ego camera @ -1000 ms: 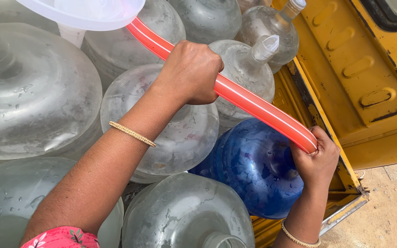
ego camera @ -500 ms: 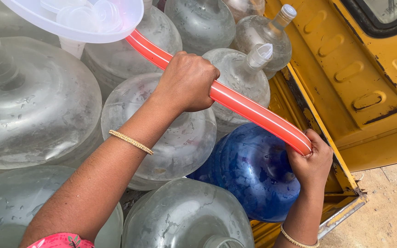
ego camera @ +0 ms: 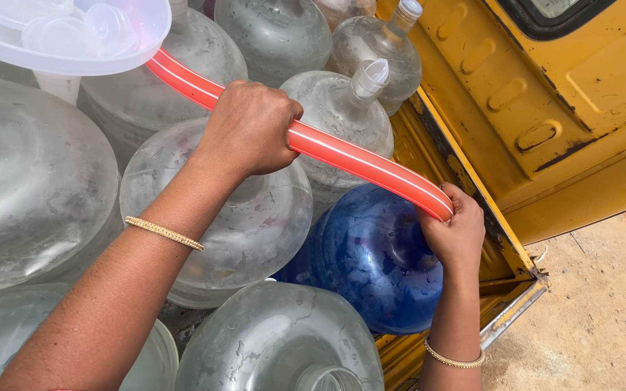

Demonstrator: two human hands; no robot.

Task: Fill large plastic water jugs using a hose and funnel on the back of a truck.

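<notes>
Both-handed, left hand and right hand grip red hose

I am seeing the yellow truck bed carrying crowded clear water jugs, one blue jug sitting against its right edge.

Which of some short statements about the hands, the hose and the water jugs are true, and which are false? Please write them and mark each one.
1. The left hand grips the red hose along its length. True.
2. The right hand is empty. False: it holds the hose's end.
3. Every jug is clear. False: the blue jug lies below the hose.
4. A white funnel holds small caps. True.
5. The vehicle panel is green. False: it is yellow.
</notes>
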